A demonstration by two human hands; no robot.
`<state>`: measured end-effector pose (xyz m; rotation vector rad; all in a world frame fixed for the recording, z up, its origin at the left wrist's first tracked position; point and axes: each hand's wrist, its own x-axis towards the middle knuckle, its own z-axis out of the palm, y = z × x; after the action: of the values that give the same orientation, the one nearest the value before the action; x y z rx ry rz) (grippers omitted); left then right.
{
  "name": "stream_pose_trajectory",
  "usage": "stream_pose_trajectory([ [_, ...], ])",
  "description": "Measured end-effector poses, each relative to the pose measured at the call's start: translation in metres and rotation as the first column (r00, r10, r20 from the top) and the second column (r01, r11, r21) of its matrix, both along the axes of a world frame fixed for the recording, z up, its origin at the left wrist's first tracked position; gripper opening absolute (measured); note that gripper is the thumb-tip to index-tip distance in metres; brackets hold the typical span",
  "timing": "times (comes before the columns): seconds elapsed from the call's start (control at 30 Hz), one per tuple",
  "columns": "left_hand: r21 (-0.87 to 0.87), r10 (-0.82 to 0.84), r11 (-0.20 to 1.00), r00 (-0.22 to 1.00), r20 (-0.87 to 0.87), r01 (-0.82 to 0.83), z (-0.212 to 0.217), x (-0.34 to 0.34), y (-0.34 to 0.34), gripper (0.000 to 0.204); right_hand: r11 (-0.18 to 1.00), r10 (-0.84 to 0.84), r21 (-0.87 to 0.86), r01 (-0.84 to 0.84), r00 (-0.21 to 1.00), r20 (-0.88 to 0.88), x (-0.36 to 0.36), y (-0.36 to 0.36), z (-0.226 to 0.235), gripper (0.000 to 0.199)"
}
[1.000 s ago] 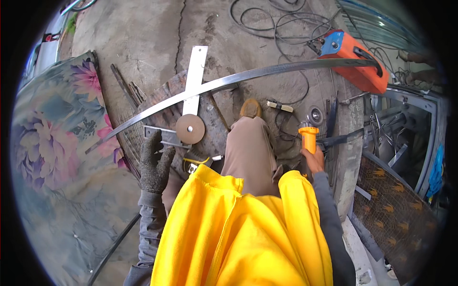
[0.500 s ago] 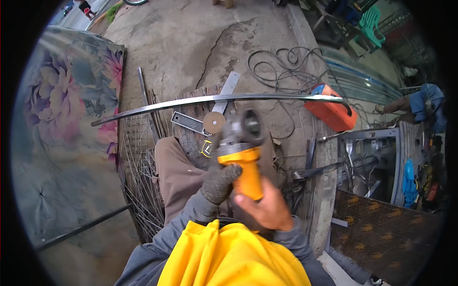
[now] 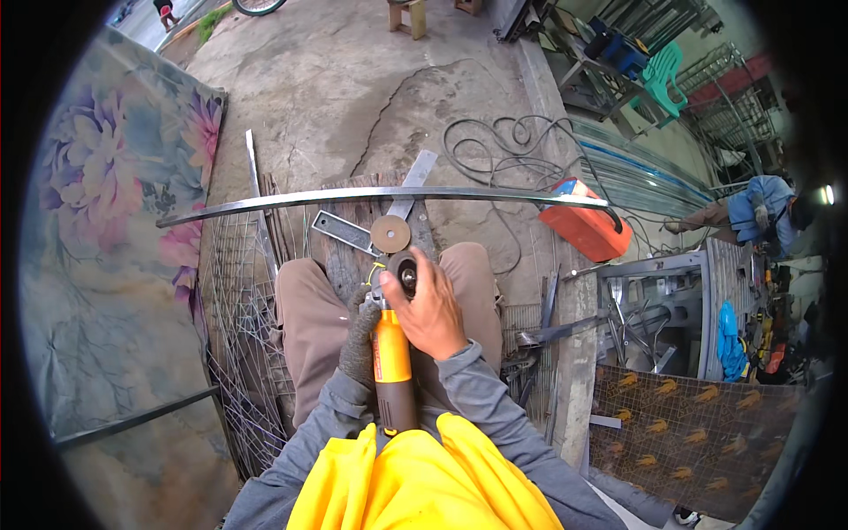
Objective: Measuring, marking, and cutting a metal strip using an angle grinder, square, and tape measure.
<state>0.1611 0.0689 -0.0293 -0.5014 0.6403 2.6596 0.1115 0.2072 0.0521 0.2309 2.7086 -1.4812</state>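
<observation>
Grinder (image 3: 393, 347), yellow, between the thighs (image 3: 309, 307): gloved left grip (image 3: 356, 344) clamped around it; bare right grip (image 3: 430, 305), shifted forward from the rear end, closed about the wheel (image 3: 406, 276), apparently leaving the left to bear the weight. Brown disc (image 3: 383, 236) loose ahead.

You wore a loose, bright yellow garment (image 3: 415, 486) that fell in soft folds, with plain grey long sleeves (image 3: 495, 397) beneath it and brownish trousers (image 3: 309, 309). A dark grey, rough-textured glove (image 3: 355, 353) covered your left hand (image 3: 360, 331); your right hand (image 3: 431, 307) was ungloved.
</observation>
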Motion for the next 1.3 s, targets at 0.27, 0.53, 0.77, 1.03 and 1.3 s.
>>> stream_pose_trajectory([
  [0.27,0.065,0.116,0.99,0.99,0.085,-0.122,0.0,0.001,-0.017,0.058,0.985,-0.084,-0.166,0.041,0.961,-0.262,-0.023,-0.066,-0.027,0.069],
  [0.53,0.071,0.147,0.985,0.978,0.146,-0.159,-0.012,-0.031,-0.036,0.057,0.978,0.207,0.139,-0.157,0.824,-0.527,-0.041,-0.096,-0.031,0.044],
  [0.77,0.089,0.221,0.966,0.952,0.21,-0.244,-0.023,-0.039,-0.036,0.056,0.769,0.638,0.406,-0.493,0.554,-0.535,-0.064,-0.077,-0.034,0.041],
  [1.03,0.168,0.258,0.938,0.936,0.241,-0.302,-0.032,-0.044,-0.039,0.056,0.614,0.747,0.623,-0.485,0.611,-0.261,-0.109,-0.004,0.014,0.054],
  [1.3,0.23,0.214,0.935,0.946,0.241,-0.271,-0.038,-0.033,-0.038,0.056,0.711,0.655,0.457,-0.534,0.74,-0.155,-0.063,-0.04,0.016,0.025],
])
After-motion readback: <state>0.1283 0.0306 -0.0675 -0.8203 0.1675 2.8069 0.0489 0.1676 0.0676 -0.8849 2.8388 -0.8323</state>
